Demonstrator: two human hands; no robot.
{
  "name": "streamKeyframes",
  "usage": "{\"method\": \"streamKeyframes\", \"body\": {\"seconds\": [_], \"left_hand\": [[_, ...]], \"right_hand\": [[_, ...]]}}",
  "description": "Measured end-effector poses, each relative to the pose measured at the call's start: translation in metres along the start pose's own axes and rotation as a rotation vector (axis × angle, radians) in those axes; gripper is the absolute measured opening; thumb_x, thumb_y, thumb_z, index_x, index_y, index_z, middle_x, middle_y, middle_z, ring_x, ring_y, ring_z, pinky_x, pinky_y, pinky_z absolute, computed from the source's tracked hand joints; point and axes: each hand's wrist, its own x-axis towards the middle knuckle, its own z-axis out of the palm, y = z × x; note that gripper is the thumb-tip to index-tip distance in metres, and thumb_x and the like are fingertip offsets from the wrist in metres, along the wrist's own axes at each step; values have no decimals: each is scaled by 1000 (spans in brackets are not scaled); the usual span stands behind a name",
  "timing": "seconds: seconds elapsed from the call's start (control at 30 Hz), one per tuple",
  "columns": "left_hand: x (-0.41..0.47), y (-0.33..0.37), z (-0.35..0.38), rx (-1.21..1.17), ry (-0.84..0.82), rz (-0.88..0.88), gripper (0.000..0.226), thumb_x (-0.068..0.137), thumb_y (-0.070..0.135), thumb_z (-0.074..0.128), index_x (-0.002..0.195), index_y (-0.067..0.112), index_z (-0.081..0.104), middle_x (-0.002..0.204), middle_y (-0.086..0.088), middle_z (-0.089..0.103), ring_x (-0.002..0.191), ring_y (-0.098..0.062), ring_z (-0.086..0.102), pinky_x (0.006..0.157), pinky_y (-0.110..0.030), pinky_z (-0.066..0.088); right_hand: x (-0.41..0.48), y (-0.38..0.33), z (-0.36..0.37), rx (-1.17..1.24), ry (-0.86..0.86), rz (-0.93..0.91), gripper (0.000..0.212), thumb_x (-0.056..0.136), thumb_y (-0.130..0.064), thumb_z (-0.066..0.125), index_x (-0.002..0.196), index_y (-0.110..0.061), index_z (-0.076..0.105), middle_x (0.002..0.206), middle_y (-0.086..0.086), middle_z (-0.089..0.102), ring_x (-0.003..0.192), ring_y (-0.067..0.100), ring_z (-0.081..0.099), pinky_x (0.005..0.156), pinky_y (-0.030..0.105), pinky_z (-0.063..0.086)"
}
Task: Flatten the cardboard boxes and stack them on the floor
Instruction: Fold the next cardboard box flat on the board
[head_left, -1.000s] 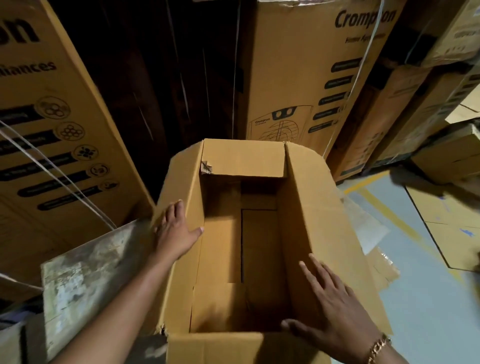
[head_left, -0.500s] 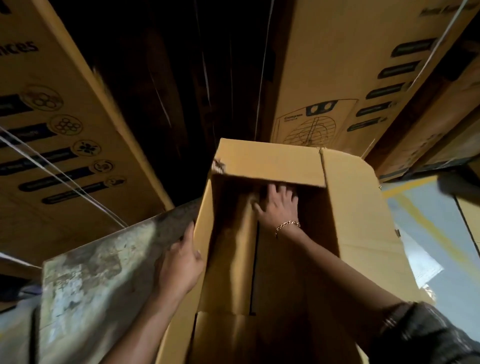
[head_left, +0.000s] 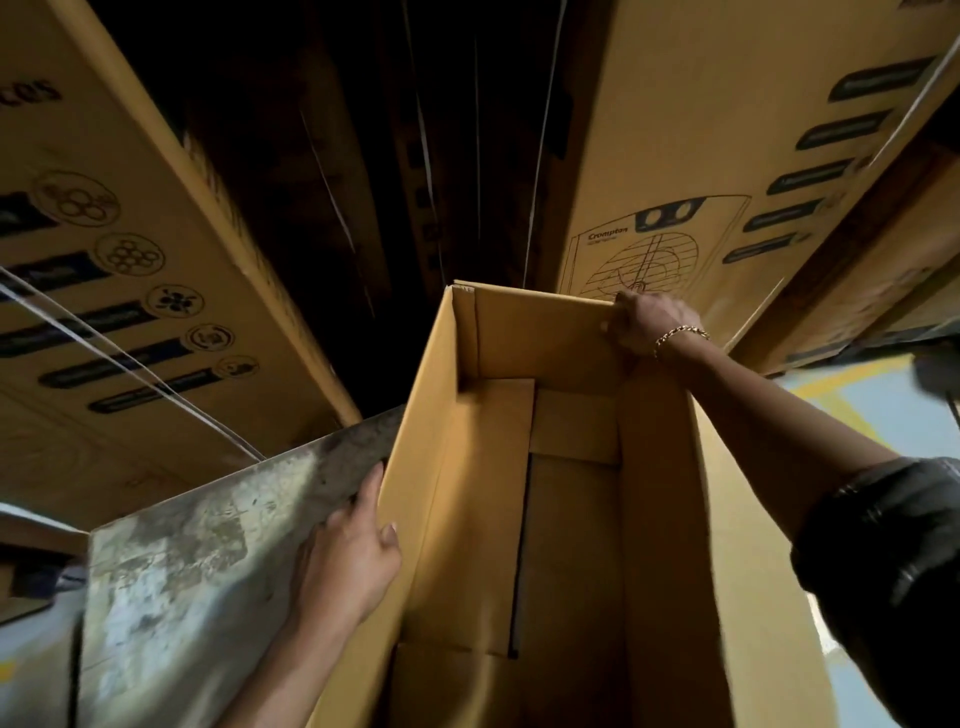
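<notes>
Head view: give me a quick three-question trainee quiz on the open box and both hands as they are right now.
1. True or false: the right hand grips the far top edge of the open cardboard box.
2. Where is the left hand? A) deep inside the box, B) on the box's left wall with the thumb over its rim, C) flat on the floor.
3. Short answer: what is worn on the right wrist?

Key: 1 true; 2 B; 3 a chain bracelet.
</notes>
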Motion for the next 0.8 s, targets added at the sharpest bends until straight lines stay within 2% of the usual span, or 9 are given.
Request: {"method": "streamKeyframes", "body": {"seconds": [0.07, 0.13, 0.2, 0.27, 0.33, 0.47, 0.57, 0.67, 0.8], "left_hand": [[1, 3, -1, 16, -10, -6, 72, 95, 35, 54, 155, 32, 13, 119, -2, 66, 96, -24, 65, 76, -34, 53], [2, 4, -3, 39, -19, -2, 71, 95, 34, 54, 154, 31, 15, 117, -5, 66, 96, -27, 65, 75, -34, 52], [2, 3, -5, 41, -10, 12, 69, 94, 33, 54, 153, 30, 19, 113, -5, 66, 93, -26, 65, 73, -34, 52], [3, 2, -4, 35, 6, 35, 67, 94, 33, 55, 152, 28, 21, 110, -3, 67, 89, -23, 65, 71, -32, 53], [4, 1, -2, 35, 9, 38, 67, 94, 32, 55, 152, 26, 22, 111, -4, 67, 91, -23, 66, 73, -33, 54], [4, 5, 2, 17, 11, 65, 63, 89, 23, 55, 147, 21, 30, 109, -9, 67, 94, -31, 66, 77, -40, 56], [-4, 8, -4, 22, -6, 61, 60, 91, 23, 52, 147, 22, 30, 116, -11, 65, 101, -32, 64, 82, -39, 54], [-24, -2, -2, -84, -102, 52, 71, 95, 39, 51, 154, 25, 14, 139, -12, 53, 118, -34, 57, 95, -44, 50], [-102, -54, 13, -206, -243, 3, 81, 96, 47, 50, 156, 34, -4, 152, -6, 41, 126, -29, 53, 101, -44, 47]], "right_hand": [[-3, 0, -3, 37, -19, 22, 42, 93, -50, 54, 124, -22, 51, 101, 7, 60, 91, 25, 59, 73, 38, 52], [-7, -1, -2, 104, -31, 72, 48, 92, -41, 60, 132, -20, 46, 124, 11, 55, 115, 30, 52, 92, 45, 49], [-18, -3, 2, 225, -45, 135, 64, 90, -20, 64, 146, -17, 33, 150, 13, 34, 135, 34, 36, 107, 51, 38], [-44, -8, 4, 346, -34, 206, 85, 86, -4, 65, 154, -14, 15, 162, 13, 11, 144, 34, 23, 117, 48, 27], [-85, -12, 4, 495, -12, 286, 89, 85, 5, 59, 155, -10, 6, 162, 14, 10, 145, 32, 23, 117, 44, 26], [-200, -21, 13, 700, -76, 328, 67, 90, 6, 54, 148, -2, 22, 152, 21, 32, 135, 35, 39, 103, 40, 38], [-296, -29, 28, 718, -126, 343, 69, 94, -7, 56, 152, -6, 18, 158, 15, 23, 139, 30, 34, 108, 37, 33], [-386, -39, 37, 706, -193, 372, 82, 95, -23, 60, 156, -20, 5, 163, 2, 9, 142, 23, 32, 112, 35, 32], [-471, -57, 41, 687, -237, 438, 85, 93, -26, 62, 155, -31, 4, 161, -4, 19, 127, 20, 49, 100, 30, 42]]}}
